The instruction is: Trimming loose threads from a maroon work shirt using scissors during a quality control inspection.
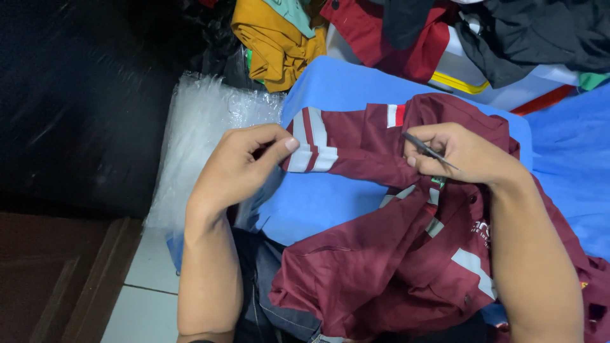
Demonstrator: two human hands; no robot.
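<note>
**Trimming a maroon work shirt on the blue surface**

Fingers of the left hand (pixel 238 168) are pressed together in a pinch on the striped edge of the maroon shirt (pixel 387 254), thumb against forefinger, and they pull the cloth flat toward the left. Fingers of the right hand (pixel 460 152) are closed around a thin dark metal tool (pixel 429 151), which looks like small snips or tweezers; its point lies over the cloth near the collar.

To do this step well, I think the cloth between the two hands must stay tight, so the tool tip meets only a loose thread and not the fabric itself. The tip should work close to the seam, with small movements, and the left pinch should not let go.

The shirt is dark maroon with pale grey reflective bands and a small red and white patch (pixel 395 115) near the shoulder. It lies partly on the blue surface (pixel 330 82) and partly falls down onto the person's lap. Its lower part is crumpled in folds.

Beside the left hand there is a bundle of clear plastic wrap (pixel 197 133). A yellow garment (pixel 276 44) and other clothes lie at the far side.
</note>
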